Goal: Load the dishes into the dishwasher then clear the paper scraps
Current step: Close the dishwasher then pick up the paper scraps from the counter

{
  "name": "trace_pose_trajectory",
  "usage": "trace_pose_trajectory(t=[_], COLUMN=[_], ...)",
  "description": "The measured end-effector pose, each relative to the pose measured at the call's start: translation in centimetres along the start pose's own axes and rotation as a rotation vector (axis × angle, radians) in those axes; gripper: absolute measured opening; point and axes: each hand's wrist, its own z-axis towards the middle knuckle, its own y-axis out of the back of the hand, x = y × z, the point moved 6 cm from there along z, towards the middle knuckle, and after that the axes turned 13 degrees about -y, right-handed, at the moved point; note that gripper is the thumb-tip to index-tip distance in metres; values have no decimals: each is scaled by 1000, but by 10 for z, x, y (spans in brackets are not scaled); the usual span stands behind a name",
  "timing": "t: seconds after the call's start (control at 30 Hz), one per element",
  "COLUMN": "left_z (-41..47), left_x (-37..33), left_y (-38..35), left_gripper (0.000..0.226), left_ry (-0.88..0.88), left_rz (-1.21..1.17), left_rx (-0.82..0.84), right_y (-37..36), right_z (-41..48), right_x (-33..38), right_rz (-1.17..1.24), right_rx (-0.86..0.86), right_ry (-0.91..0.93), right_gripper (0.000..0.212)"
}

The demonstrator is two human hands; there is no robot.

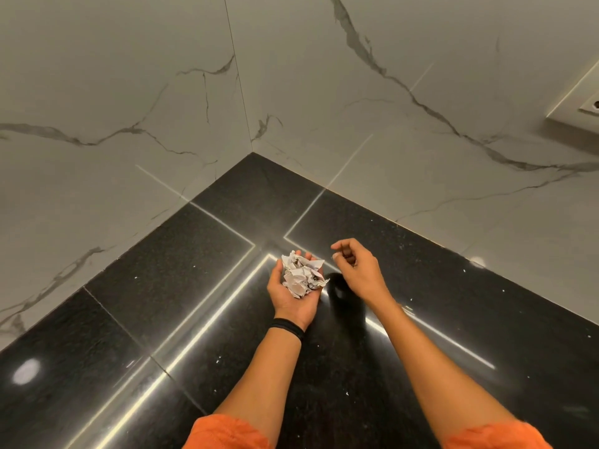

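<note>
left hand (291, 294) cupped palm-up, holds crumpled paper scraps (303, 276) | right hand (359, 267) loosely curled, empty | both over countertop (162, 303) corner

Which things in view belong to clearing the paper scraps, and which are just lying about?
Part of the job:
- crumpled paper scraps, cupped in the left hand
- right hand, fingers curled; whether it pinches anything cannot be told
- white specks on the black countertop, possibly more scraps

Just there:
- wall socket
- marble wall
- black wristband
</note>
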Motion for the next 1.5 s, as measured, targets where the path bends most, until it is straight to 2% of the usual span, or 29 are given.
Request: trace_pose_trajectory(t=[0.13, 0.23, 0.27, 0.37, 0.47, 0.53, 0.67, 0.9, 1.13, 1.3, 1.5], left_z=[-19, -32, -37, -57, -73, -79, -100, -136, -165, -195, -250], left_x=[8, 7, 5, 2, 2, 1, -6, -28, -42, -46, -50], left_y=[-2, -5, -7, -19, -20, -21, -20, -5, 37, 65, 87], left_gripper=[48, 66, 66, 49, 57, 62, 50, 37, 35, 32, 50], left_ry=[48, 28, 28, 34, 54, 58, 53, -10, -1, -35, -135], left_rz=[19, 63, 68, 45, 32, 31, 48, 147, 194, 208, 249], left_rx=[63, 92, 104, 120, 131, 138, 177, 223, 229, 199, 172], right_y=[-4, -7, -6, 5, 14, 18, 3, -41, -73, -78, -73], right_z=[-48, -70, -75, -85, -98, -102, -116, -166, -214, -251, -300], right_x=[30, 42, 44, 54, 60, 58, 52, 44, 19, 2, -14], right_rz=[210, 273, 298, 342, 359, 368, 313, 227, 302, 334, 361], right_rx=[73, 102, 102, 87, 68, 18, -35, -70, -94, -80, -57], right_ry=[151, 213, 218, 227, 237, 218, 197, 188, 133, 124, 157], right_gripper=[13, 14, 15, 21, 32, 31, 17, 37, 38, 29, 23])
